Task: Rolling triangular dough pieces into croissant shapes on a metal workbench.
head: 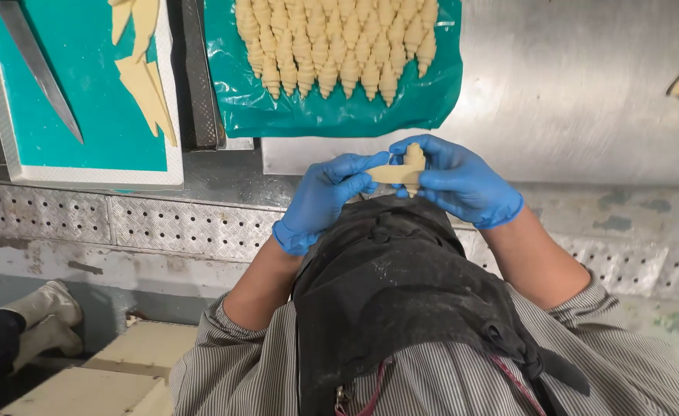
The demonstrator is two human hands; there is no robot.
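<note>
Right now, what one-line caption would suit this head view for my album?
Both gloved hands, left hand and right hand, hold a dough piece below rows of croissants on a green sheet.

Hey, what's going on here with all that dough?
A person in blue gloves is holding a piece of pale dough over the edge of a steel table. The left hand holds the flat end and the right hand grips the rolled part. Ahead, rows of shaped crescent rolls lie on a green plastic sheet. To the left, cut dough triangles and a long knife rest on a teal cutting board.
</note>
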